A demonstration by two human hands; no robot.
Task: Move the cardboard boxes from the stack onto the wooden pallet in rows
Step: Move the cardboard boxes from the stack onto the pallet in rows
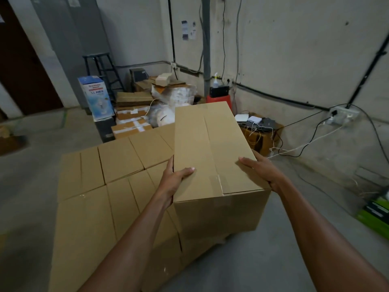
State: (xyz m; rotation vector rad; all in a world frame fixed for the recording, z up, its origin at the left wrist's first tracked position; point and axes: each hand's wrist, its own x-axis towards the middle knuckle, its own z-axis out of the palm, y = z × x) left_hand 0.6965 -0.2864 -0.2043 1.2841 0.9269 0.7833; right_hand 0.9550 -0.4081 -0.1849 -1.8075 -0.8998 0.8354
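Left hand (176, 175) and right hand (261, 167) each clamp a grip on the held box (210, 148); best lowered level, flush against the placed boxes (117, 163)

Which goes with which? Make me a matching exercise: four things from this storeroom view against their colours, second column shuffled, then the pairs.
Things:
1. held cardboard box
2. tall fan carton
3. stool by the pipe
4. step stool

Colours:
A. red
B. black
C. plain brown
D. blue and white

Pairs: 1-C, 2-D, 3-A, 4-B

The left hand and right hand grip the box's sides, above the boxes already laid in rows.
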